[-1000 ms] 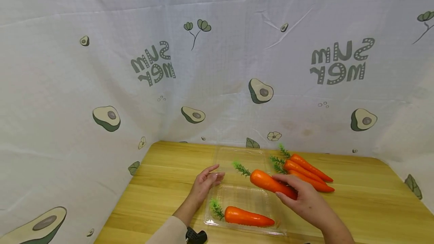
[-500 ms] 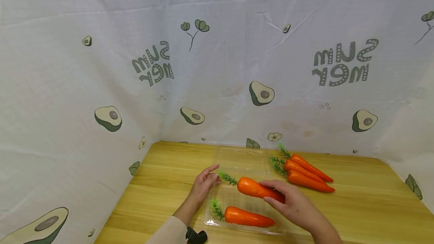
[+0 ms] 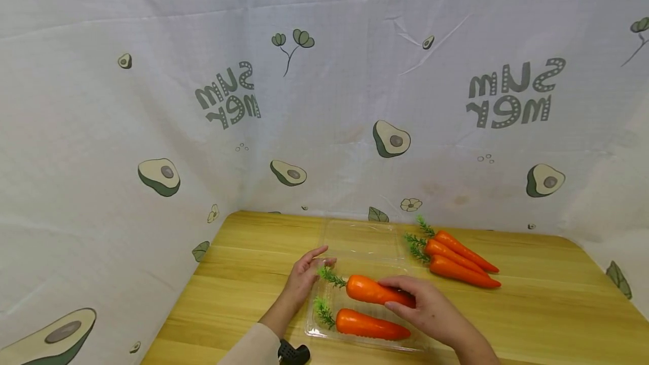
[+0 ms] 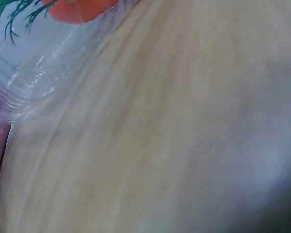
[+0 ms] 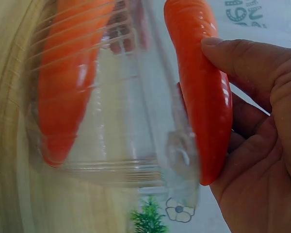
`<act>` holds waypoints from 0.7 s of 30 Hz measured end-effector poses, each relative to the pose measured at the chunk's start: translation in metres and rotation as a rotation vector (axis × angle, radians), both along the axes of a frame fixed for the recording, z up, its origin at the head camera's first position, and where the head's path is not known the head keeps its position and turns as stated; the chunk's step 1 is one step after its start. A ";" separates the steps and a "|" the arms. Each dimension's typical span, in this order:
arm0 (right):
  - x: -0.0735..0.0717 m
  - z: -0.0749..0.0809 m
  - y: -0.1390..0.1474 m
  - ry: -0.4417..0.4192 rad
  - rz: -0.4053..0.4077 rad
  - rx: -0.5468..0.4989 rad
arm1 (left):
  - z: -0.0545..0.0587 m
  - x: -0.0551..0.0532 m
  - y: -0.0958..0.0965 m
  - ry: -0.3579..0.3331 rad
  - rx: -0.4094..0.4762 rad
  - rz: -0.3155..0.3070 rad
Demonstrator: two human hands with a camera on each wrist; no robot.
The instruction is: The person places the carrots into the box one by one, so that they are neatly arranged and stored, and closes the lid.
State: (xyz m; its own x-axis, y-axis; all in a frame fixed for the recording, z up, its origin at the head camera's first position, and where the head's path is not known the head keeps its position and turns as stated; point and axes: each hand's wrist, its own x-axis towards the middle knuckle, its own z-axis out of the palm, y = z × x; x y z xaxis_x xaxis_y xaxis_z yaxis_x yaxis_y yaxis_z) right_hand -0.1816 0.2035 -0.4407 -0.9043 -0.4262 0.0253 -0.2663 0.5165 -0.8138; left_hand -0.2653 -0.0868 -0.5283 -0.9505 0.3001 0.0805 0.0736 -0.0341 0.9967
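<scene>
Right hand [image 3: 423, 304] here is closed around an orange carrot with a green leafy top, call it the held carrot [image 3: 379, 292]. I've got my thumb pressed on one side and my fingers wrapped on the far side, gripping towards the tapered end, so the fat end and the greens stick out past my grip, pointing left. It's up over the base of a clear plastic clamshell container [image 3: 367, 346], lying pretty much level. Can't really tell if any of it is touching the plastic.

Left hand [image 3: 302, 277] is relaxed, fingers loosely bent and a bit apart, resting at the left edge of the container near the hinge side. No carrot in that one, though the held carrot's greens come right up near my fingertips. My left wrist cam mostly catches blurry wood, so no help there.

Already lying in the container is another carrot [image 3: 372, 324], along the front edge, also leafy end to the left. The lid [image 3: 362, 240] is flipped open, flat towards the back. Over on the right of the bench [image 3: 243, 263] there's a bunch of three carrots [image 3: 463, 272] side by side, greens pointing up and left.
</scene>
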 end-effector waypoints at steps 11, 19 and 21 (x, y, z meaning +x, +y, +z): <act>0.002 -0.019 -0.006 -0.046 0.047 0.031 | -0.008 0.004 -0.001 0.078 0.004 -0.014; 0.003 -0.027 -0.012 0.034 0.030 0.137 | -0.010 0.005 0.000 0.086 0.011 -0.010; 0.004 -0.028 -0.013 0.048 0.028 0.155 | -0.010 0.005 0.000 0.088 0.012 -0.009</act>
State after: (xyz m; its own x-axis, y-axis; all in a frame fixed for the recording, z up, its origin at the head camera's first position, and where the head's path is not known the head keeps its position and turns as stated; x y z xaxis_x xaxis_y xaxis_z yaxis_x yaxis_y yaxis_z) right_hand -0.1775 0.1909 -0.4683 -0.8915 -0.4530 0.0004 -0.3190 0.6272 -0.7105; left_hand -0.2602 -0.0866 -0.5387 -0.9370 0.3071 0.1667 0.1601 -0.0467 0.9860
